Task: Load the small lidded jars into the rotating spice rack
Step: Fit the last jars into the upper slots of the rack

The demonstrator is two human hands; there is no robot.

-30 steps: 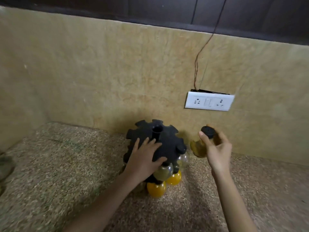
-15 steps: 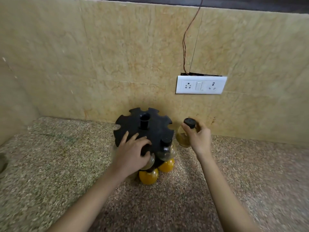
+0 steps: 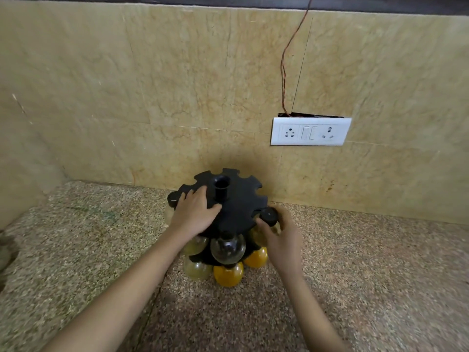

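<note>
The black rotating spice rack [image 3: 238, 199] stands on the speckled counter against the wall, its top disc notched around the rim. My left hand [image 3: 194, 214] lies flat on the top disc, fingers spread. My right hand [image 3: 279, 237] grips a small round jar with a black lid [image 3: 268, 215], held at a notch on the disc's right edge. A clear round jar [image 3: 228, 248] hangs at the front of the upper tier. Yellow-filled jars [image 3: 228, 274] and a paler jar [image 3: 196, 269] sit in the lower tier.
The tiled wall rises just behind the rack. A white socket plate [image 3: 310, 131] is on the wall to the upper right, with a thin wire [image 3: 284, 72] running up from it. The granite counter [image 3: 88, 245] spreads to both sides.
My right hand has carried the jar from beside the rack in to the notch at its right edge. My left hand has shifted toward the rear left on the disc.
</note>
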